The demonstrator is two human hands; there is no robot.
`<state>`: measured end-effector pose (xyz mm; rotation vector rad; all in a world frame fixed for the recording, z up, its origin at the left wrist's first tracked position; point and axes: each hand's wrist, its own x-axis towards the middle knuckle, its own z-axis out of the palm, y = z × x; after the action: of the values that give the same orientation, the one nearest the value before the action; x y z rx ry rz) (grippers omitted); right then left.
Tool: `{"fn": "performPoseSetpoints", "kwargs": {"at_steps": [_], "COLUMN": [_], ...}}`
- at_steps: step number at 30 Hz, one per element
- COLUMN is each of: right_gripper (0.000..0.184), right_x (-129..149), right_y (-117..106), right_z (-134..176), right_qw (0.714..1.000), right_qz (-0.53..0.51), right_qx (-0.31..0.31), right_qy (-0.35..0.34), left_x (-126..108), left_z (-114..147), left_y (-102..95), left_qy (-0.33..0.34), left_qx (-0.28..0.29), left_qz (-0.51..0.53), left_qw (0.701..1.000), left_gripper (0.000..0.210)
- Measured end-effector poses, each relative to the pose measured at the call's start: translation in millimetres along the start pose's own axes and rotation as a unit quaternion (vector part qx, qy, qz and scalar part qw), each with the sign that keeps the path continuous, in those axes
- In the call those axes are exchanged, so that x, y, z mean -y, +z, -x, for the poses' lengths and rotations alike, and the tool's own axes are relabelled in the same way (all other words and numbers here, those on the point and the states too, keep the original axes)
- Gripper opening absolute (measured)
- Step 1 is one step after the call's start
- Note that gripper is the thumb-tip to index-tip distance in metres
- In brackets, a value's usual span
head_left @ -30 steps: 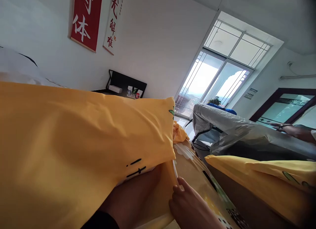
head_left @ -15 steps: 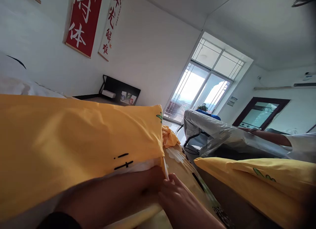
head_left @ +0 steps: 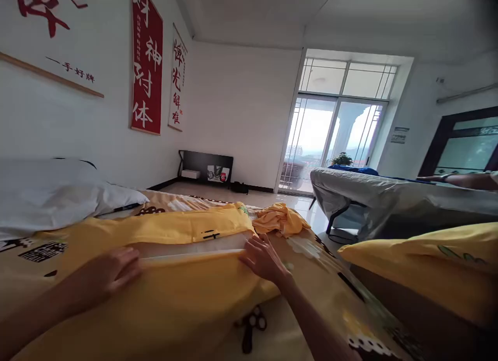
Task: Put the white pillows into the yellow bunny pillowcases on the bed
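A yellow pillowcase (head_left: pixel 187 283) with small black and green prints lies across the patterned bed sheet (head_left: pixel 307 278) before me. Its opening faces up, showing a pale inside between the far flap and the white-edged near panel. At the right end of that opening, my right hand (head_left: pixel 264 257) is closed on the fabric by the corner. My left hand (head_left: pixel 105 275), slightly blurred, lies over the pillowcase at the left end of the white edge, its fingers stretched and the thumb apart. Beyond the right hand sits a crumpled yellow-orange cloth (head_left: pixel 282 219).
A white pillow (head_left: pixel 50 195) rests at the left. Another yellow pillow (head_left: pixel 428 257) stands close on the right. Behind it is a plastic-covered bed or table (head_left: pixel 350 190), where another person's arm (head_left: pixel 470 180) reaches in. A low black stand (head_left: pixel 206 166) is by the far wall.
My left arm has come out from under the raised pillowcase, and the left hand now shows on top at the left. The pillowcase has dropped flat. The view has levelled; my right hand stays at the corner.
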<state>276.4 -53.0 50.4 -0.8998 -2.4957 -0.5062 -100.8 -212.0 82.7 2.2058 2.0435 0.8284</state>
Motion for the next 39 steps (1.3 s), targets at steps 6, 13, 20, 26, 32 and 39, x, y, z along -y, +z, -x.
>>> {"fn": "performPoseSetpoints", "kwargs": {"at_steps": [6, 13, 20, 26, 32, 39], "right_gripper": [0.024, 0.033, 0.037, 0.027, 0.032, 0.031], "right_x": [-14.3, -63.8, -84.4, -91.9, -93.8, -101.0], "right_y": [-12.3, -68.8, 9.7, -22.2, 19.6, 16.9], "right_z": [-41.2, -24.9, 51.2, 64.4, 75.7, 74.7], "right_qw": [0.999, 0.988, 0.964, 0.968, 0.948, 0.926], "right_qz": [0.041, 0.062, -0.059, -0.017, -0.067, -0.121], "right_qx": [0.001, -0.075, 0.020, -0.001, 0.005, 0.032], "right_qy": [0.036, 0.118, 0.257, 0.249, 0.312, 0.355], "left_x": [-13.2, -43.4, -0.6, 10.1, 31.9, 32.5], "left_z": [-38.6, -122.2, -129.8, -142.2, -146.4, -156.3], "left_y": [18.3, -7.8, 103.2, 65.6, 123.9, 126.1], "left_qy": [-0.058, 0.015, 0.073, 0.127, 0.078, 0.034], "left_qx": [-0.216, -0.333, -0.016, -0.009, -0.037, 0.016], "left_qz": [-0.071, -0.122, 0.050, 0.032, 0.111, 0.180], "left_qw": [0.972, 0.935, 0.996, 0.991, 0.990, 0.983], "left_gripper": [0.037, 0.035, 0.038, 0.024, 0.032, 0.030]}}
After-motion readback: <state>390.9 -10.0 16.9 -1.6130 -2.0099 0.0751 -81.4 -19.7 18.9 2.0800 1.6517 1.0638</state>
